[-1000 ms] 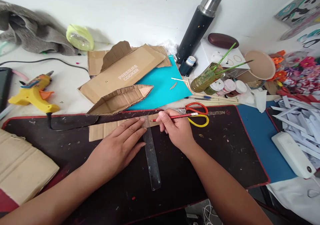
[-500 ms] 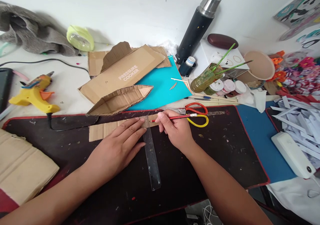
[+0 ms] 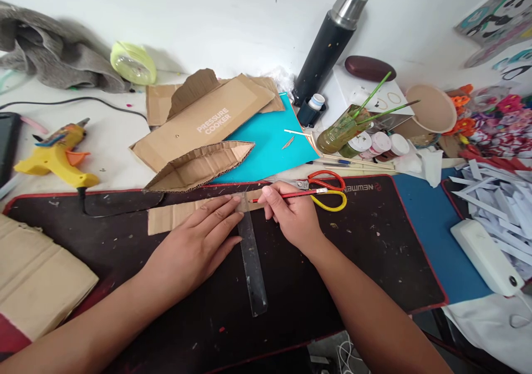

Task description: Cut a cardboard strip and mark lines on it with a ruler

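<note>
My left hand (image 3: 195, 238) lies flat, fingers stretched out, over a cardboard strip (image 3: 164, 219). Its fingertips press on the upper end of a clear ruler (image 3: 252, 269), which crosses the strip and runs down over the dark mat. A red and black pencil (image 3: 297, 194) is pinched in my right hand (image 3: 293, 216), its point at the strip beside the ruler's right edge. Just behind that hand lie scissors (image 3: 328, 190) with red and yellow handles. A boat-shaped cardboard piece (image 3: 201, 169) stands behind the strip.
A yellow glue gun (image 3: 62, 155) with a cord lies at left, above a folded cardboard piece (image 3: 45, 285). Behind are a cardboard panel (image 3: 187, 130), a blue sheet (image 3: 266, 147), a dark flask (image 3: 324, 52) and a jar (image 3: 338, 133). Paper strips (image 3: 494, 208) lie at right.
</note>
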Motion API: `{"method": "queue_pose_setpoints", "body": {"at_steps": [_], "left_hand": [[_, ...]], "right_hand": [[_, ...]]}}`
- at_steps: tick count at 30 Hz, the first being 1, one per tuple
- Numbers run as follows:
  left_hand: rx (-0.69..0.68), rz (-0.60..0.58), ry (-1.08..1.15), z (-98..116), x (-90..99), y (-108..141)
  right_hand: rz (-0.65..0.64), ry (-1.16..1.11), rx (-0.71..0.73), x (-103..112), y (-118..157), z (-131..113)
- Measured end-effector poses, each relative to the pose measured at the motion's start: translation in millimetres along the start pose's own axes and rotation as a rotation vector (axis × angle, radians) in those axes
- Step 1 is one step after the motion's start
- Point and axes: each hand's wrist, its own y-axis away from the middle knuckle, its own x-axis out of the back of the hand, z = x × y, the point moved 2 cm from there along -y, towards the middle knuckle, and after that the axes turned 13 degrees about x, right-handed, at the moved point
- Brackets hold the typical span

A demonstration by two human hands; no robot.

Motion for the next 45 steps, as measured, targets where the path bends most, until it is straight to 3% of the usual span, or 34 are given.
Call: {"method": "queue_pose_setpoints", "body": {"at_steps": [45], "left_hand": [[0.035, 0.001, 0.046, -3.1, -4.8, 3.6]], "right_hand": [[0.026, 0.036, -0.016, -0.4, 1.3, 1.4]]}}
